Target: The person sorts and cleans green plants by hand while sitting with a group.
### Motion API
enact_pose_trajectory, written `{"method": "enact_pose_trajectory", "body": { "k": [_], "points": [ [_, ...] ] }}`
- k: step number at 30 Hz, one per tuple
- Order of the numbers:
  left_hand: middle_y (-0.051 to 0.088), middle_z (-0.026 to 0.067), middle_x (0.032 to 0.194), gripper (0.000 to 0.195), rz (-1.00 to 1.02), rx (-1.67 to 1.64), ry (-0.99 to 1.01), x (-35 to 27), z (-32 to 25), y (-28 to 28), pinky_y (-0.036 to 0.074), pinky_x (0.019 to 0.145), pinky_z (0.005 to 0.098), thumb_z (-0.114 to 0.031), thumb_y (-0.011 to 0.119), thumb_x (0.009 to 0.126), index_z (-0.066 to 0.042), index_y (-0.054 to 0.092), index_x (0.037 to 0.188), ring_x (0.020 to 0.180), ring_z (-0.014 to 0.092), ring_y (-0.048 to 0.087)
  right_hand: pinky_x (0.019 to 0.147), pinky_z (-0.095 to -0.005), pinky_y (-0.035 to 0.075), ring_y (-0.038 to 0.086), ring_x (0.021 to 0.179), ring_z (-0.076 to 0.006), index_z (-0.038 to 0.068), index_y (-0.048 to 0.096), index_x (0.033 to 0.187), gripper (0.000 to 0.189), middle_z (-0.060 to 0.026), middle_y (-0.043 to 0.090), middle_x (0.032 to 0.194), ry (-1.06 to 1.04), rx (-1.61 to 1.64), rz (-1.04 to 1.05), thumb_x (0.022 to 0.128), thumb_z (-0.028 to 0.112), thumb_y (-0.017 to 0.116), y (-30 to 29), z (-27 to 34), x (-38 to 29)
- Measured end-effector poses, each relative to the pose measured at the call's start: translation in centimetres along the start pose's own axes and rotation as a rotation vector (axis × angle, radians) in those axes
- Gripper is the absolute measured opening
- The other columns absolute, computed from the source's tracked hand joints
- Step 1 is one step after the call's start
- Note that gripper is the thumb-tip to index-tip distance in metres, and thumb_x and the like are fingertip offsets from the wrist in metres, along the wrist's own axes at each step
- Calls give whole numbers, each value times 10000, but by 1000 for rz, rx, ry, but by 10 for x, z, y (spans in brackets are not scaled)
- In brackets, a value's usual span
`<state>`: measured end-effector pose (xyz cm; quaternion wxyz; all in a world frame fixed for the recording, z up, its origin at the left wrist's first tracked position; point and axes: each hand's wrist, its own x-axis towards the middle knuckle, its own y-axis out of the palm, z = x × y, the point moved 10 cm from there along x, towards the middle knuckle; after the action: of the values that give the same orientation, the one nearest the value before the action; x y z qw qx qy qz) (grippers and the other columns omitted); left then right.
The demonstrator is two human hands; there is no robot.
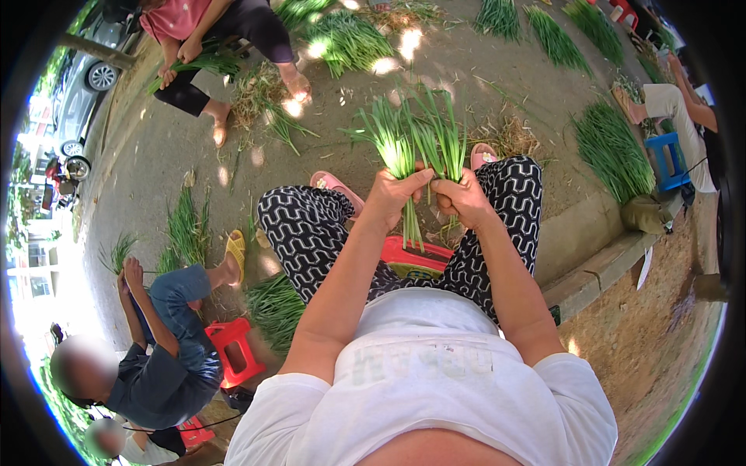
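Observation:
My left hand (397, 192) grips a bunch of long green stalks with leaves (391, 140), which look like Chinese chives; their pale stem ends hang below the fist. Close on its right, my right hand (463, 195) is closed on a second, looser bunch (446, 137). Both thumbs meet or nearly meet between the bunches, whose leaf tips point away from me. The fingers beneath are partly hidden. Under the hands, between my knees, part of a red plastic stool (417, 247) shows.
Chive piles lie on the ground ahead (349, 43), at right (615, 154) and beside my left leg (280, 311). Dry trimmings (516, 137) lie past my right foot. Co-workers sit at upper left, lower left and far right. A stone kerb (583, 285) runs at right, with a knife (644, 268) nearby.

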<state>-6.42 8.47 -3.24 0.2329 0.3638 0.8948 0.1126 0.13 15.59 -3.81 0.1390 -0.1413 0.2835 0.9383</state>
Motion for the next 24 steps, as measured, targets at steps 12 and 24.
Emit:
{"method": "enact_pose_trajectory", "body": {
  "k": [12, 24],
  "points": [
    [541, -12, 684, 183, -26, -52, -40, -1, 9, 1, 369, 513, 221, -140, 697, 739, -47, 600, 863, 548, 87, 468, 366, -195, 217, 305, 412, -36, 20, 570, 1006, 236, 51, 410, 562, -8, 8, -24, 777, 4, 514, -4, -1, 1],
    [553, 5, 721, 213, -60, -43, -30, -4, 8, 0, 378, 494, 229, -137, 683, 752, -17, 590, 901, 547, 92, 463, 357, -219, 223, 310, 406, -46, 25, 566, 852, 145, 47, 378, 533, -44, -3, -105, 744, -44, 498, -10, 4, 1]
  ]
}}
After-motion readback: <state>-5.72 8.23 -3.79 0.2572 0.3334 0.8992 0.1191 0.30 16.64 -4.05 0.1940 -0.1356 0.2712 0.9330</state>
